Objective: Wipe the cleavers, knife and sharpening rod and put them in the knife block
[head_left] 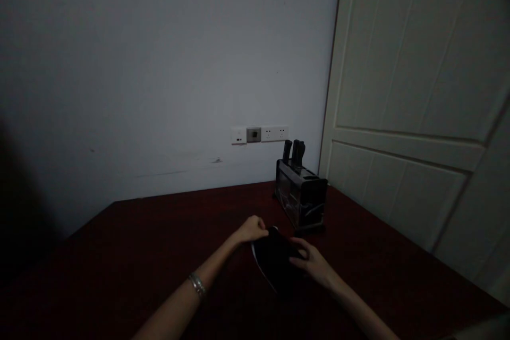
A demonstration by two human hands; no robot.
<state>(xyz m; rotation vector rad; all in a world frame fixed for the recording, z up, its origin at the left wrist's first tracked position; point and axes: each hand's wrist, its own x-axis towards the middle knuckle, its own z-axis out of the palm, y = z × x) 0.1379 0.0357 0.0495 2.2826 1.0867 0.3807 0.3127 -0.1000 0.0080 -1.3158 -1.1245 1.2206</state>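
Observation:
Between my two hands is a dark, flat piece with a thin pale edge along its left side (274, 260); it is too dim to tell what it is. My left hand (253, 229) pinches its upper left corner, with the fingers closed. My right hand (311, 263) is at its right side, thumb and fingers curled on the edge. A silver bracelet (197, 285) circles my left wrist. Just beyond my right hand stands a black knife block (300, 194), with black handles (294, 153) sticking up from its top.
The dark red tabletop (179, 223) reaches back to a pale wall (179, 64). Sockets and switches (274, 133) are set in the wall above the table's back edge. A white panelled door (406, 90) borders the table on the right.

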